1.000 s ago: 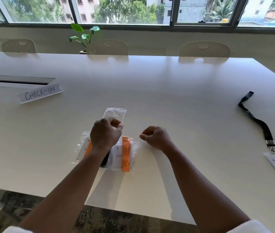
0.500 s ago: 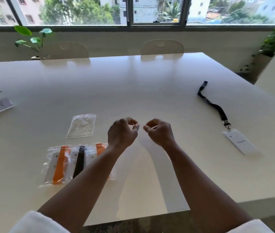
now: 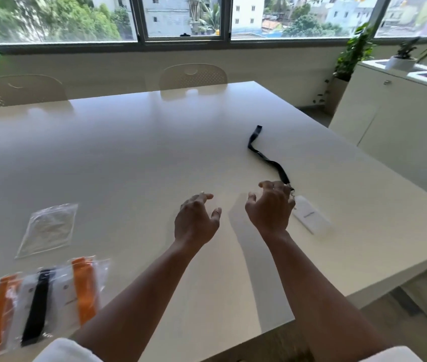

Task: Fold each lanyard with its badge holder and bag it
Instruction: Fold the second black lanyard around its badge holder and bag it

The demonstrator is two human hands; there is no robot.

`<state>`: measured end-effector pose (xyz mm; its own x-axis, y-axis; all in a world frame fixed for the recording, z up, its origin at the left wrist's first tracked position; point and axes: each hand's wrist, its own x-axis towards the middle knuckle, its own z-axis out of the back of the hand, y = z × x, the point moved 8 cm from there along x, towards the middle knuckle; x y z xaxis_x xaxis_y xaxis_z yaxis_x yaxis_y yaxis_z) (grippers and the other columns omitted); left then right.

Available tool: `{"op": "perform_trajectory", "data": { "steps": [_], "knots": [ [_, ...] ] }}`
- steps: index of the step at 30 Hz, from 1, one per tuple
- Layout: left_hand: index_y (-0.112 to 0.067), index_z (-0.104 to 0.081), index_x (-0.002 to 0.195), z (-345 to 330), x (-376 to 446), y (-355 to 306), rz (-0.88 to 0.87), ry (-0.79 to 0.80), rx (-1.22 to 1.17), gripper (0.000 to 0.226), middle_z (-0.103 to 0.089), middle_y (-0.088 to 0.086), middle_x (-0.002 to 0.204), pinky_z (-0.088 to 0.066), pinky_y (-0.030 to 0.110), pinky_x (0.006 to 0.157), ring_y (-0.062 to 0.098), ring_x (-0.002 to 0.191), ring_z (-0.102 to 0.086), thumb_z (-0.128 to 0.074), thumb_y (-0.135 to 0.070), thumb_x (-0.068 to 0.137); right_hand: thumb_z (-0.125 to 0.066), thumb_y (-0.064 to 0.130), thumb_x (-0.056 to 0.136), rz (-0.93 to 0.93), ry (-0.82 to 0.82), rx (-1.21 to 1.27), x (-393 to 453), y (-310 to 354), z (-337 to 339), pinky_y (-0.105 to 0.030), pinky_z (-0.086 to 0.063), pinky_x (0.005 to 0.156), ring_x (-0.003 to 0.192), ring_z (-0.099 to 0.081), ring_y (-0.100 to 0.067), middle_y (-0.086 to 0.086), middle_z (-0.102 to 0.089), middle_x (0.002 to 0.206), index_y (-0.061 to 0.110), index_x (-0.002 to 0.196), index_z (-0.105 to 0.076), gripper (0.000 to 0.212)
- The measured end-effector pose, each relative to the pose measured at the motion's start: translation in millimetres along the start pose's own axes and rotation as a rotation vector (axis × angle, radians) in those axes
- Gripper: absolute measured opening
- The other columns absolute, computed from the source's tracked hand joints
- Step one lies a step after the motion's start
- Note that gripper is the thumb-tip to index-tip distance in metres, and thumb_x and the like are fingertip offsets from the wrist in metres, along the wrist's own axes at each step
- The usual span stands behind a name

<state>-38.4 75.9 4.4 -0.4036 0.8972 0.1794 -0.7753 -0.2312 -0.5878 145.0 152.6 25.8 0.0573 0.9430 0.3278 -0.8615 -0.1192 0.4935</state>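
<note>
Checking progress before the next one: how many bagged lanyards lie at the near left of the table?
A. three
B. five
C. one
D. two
A: three filled bags lie side by side there, holding orange, black and orange straps, with one empty bag lying beyond them.

Both hands hover open over the white table — the right hand just beside the black lanyard and its badge holder, the left hand apart. An empty clear bag and three filled bags lie at the left.
</note>
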Motion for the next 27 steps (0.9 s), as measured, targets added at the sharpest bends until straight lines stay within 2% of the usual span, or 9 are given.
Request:
{"op": "perform_trajectory", "data": {
  "steps": [5, 10, 14, 19, 23, 27],
  "knots": [
    [-0.020, -0.048, 0.145, -35.5, 6.1, -19.0, -0.026, 0.060, 0.054, 0.057, -0.040, 0.005, 0.156, -0.024, 0.035, 0.120, 0.022, 0.145, -0.033, -0.058, -0.042, 0.094, -0.056, 0.031, 0.086, -0.121, 0.099, -0.125, 31.1, -44.4, 5.2, -0.052, -0.036, 0.099, 0.120, -0.040, -0.036, -0.017, -0.050, 0.123, 0.007, 0.119, -0.056, 0.040],
    [-0.017, -0.038, 0.151, -58.1, 11.2, -24.1, -0.003, 0.096, 0.113, 0.063, -0.031, 0.006, 0.161, -0.008, 0.039, 0.125, 0.020, 0.152, -0.020, -0.050, -0.047, 0.097, -0.053, 0.031, 0.086, -0.184, 0.257, -0.210, 49.6, -74.1, -3.4, -0.046, -0.040, 0.093, 0.121, -0.039, -0.033, -0.015, -0.045, 0.127, 0.008, 0.123, -0.050, 0.043],
    [-0.017, -0.037, 0.152, -64.2, 12.8, -25.7, 0.001, 0.078, 0.130, 0.063, -0.028, 0.004, 0.162, -0.005, 0.037, 0.125, 0.019, 0.152, -0.017, -0.046, -0.049, 0.098, -0.054, 0.027, 0.089, -0.160, 0.297, -0.245, 56.6, -81.5, -11.2, -0.044, -0.041, 0.094, 0.122, -0.040, -0.033, -0.015, -0.044, 0.129, 0.007, 0.125, -0.050, 0.041],
    [-0.021, -0.034, 0.154, -67.6, 11.9, -20.7, 0.003, 0.067, 0.134, 0.064, -0.024, -0.001, 0.164, -0.003, 0.032, 0.124, 0.015, 0.153, -0.013, -0.041, -0.052, 0.099, -0.052, 0.016, 0.089, -0.142, 0.364, -0.062, 64.8, -74.6, -20.5, -0.039, -0.046, 0.089, 0.114, -0.051, -0.040, -0.024, -0.047, 0.124, 0.001, 0.122, -0.047, 0.037],
    [-0.023, -0.034, 0.154, -65.2, 11.8, -20.7, -0.005, 0.050, 0.139, 0.063, -0.025, -0.003, 0.164, -0.005, 0.030, 0.124, 0.013, 0.153, -0.014, -0.041, -0.053, 0.098, -0.051, 0.012, 0.087, -0.068, 0.393, 0.038, 68.2, -62.3, -22.6, -0.037, -0.048, 0.087, 0.107, -0.059, -0.040, -0.023, -0.061, 0.115, 0.004, 0.120, -0.051, 0.034],
    [-0.025, -0.038, 0.152, -62.8, 10.3, -20.0, -0.001, 0.041, 0.138, 0.061, -0.027, -0.005, 0.163, -0.007, 0.029, 0.124, 0.010, 0.152, -0.017, -0.042, -0.052, 0.099, -0.050, 0.012, 0.086, 0.006, 0.450, 0.135, 64.6, -50.4, -29.0, -0.035, -0.047, 0.088, 0.106, -0.060, -0.037, -0.020, -0.066, 0.111, 0.011, 0.128, -0.053, 0.041]
  ]
}}
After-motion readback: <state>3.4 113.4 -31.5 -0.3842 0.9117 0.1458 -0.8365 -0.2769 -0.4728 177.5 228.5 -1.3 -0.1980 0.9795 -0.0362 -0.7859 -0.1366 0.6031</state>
